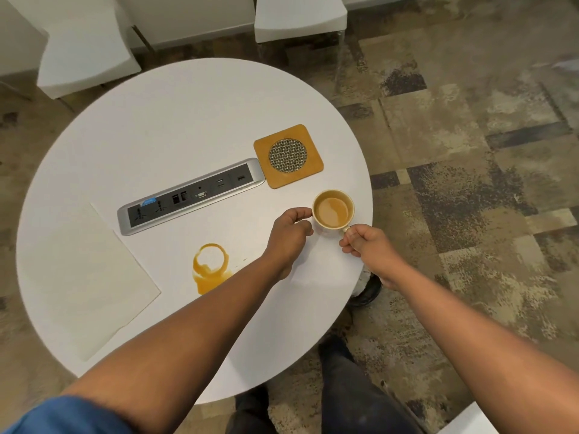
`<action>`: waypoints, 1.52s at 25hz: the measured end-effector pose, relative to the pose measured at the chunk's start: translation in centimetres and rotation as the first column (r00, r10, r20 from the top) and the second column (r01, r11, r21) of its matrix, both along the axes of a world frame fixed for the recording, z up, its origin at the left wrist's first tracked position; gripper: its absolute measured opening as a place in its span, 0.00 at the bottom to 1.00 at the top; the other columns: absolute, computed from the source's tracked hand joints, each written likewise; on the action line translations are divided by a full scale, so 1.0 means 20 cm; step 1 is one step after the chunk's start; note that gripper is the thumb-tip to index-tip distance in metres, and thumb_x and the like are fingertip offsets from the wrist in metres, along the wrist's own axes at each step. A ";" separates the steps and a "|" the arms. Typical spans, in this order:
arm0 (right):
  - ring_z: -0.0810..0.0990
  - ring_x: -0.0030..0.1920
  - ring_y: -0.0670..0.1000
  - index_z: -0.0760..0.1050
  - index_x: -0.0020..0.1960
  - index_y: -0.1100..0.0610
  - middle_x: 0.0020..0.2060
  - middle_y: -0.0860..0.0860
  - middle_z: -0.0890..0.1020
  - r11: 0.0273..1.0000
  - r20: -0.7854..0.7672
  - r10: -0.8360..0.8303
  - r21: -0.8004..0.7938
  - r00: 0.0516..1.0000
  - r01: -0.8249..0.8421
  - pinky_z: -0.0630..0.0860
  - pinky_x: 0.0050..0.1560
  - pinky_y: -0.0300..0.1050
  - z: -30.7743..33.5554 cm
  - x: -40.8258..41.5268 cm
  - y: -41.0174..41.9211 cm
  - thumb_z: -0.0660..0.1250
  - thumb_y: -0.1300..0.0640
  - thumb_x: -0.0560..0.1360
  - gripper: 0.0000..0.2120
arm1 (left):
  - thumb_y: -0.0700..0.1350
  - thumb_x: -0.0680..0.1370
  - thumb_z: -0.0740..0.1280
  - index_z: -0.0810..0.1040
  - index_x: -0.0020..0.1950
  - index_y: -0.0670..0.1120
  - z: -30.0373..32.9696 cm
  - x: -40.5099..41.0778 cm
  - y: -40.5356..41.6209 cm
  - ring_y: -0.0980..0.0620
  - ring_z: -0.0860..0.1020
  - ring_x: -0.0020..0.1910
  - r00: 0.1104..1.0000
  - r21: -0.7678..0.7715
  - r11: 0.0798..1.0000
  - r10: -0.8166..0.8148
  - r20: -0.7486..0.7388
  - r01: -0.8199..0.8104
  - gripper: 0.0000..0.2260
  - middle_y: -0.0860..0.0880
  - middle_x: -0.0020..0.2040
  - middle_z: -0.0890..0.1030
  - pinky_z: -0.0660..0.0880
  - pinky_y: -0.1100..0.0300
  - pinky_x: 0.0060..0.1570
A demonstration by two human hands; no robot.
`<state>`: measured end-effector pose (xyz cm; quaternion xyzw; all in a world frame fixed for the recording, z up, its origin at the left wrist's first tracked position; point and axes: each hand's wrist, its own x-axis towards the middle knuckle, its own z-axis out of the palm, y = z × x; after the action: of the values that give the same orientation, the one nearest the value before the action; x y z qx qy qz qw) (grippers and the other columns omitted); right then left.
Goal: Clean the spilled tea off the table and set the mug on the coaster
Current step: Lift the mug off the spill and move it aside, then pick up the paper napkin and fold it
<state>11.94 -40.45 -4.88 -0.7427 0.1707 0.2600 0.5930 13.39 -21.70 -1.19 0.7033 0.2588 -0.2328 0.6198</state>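
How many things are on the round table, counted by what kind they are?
Cream ceramic mugs of milky tea: 1
Square tan coasters with a woven metal middle: 1
White paper napkins: 1
Silver power and socket strips: 1
Orange-brown tea spills: 1
Total: 5

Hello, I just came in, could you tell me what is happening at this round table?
A person holds a mug of milky tea with both hands: the right hand pinches the handle, the left hand steadies the side. The mug is near the coaster, not yet on it. A tea spill remains on the table, and a napkin lies untouched to its left.
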 end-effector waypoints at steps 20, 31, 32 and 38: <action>0.66 0.61 0.53 0.73 0.60 0.51 0.61 0.50 0.71 0.753 0.532 0.187 -0.617 0.826 0.227 0.68 0.54 0.49 0.04 -0.14 0.19 0.68 0.57 0.73 0.16 | 0.38 0.78 0.64 0.81 0.60 0.51 -0.13 -0.35 0.48 0.53 0.80 0.52 0.996 0.118 0.989 0.084 0.027 -0.087 0.14 0.54 0.60 0.81 0.75 0.60 0.49; 0.78 0.52 0.60 0.81 0.56 0.55 0.52 0.53 0.83 0.420 0.225 0.893 -0.726 0.390 -0.544 0.74 0.53 0.54 0.05 -0.27 1.21 0.64 0.59 0.76 0.11 | 0.43 0.79 0.68 0.69 0.77 0.45 -0.23 -0.97 1.37 0.43 0.67 0.75 0.995 0.698 0.709 0.048 0.089 -0.097 0.26 0.45 0.78 0.68 0.65 0.47 0.74; 0.78 0.53 0.61 0.80 0.57 0.56 0.53 0.53 0.82 0.386 0.211 0.915 -0.706 0.345 -0.593 0.74 0.53 0.54 0.04 -0.29 1.31 0.63 0.58 0.77 0.11 | 0.44 0.80 0.68 0.67 0.79 0.45 -0.23 -1.02 1.45 0.42 0.64 0.78 0.997 0.722 0.688 0.047 0.061 -0.076 0.27 0.45 0.80 0.65 0.63 0.47 0.75; 0.72 0.66 0.60 0.73 0.67 0.59 0.69 0.54 0.74 0.227 0.202 0.972 -0.695 0.117 -0.682 0.72 0.63 0.55 -0.03 -0.37 1.80 0.61 0.60 0.77 0.18 | 0.46 0.82 0.65 0.64 0.81 0.46 -0.30 -1.19 1.77 0.45 0.59 0.81 0.997 0.746 0.662 -0.036 -0.065 0.073 0.27 0.48 0.83 0.60 0.59 0.49 0.77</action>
<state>4.49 -4.45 -5.45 -0.8455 -0.4433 0.2504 0.1610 -10.36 13.73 -7.19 0.8978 0.3240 -0.1401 0.2635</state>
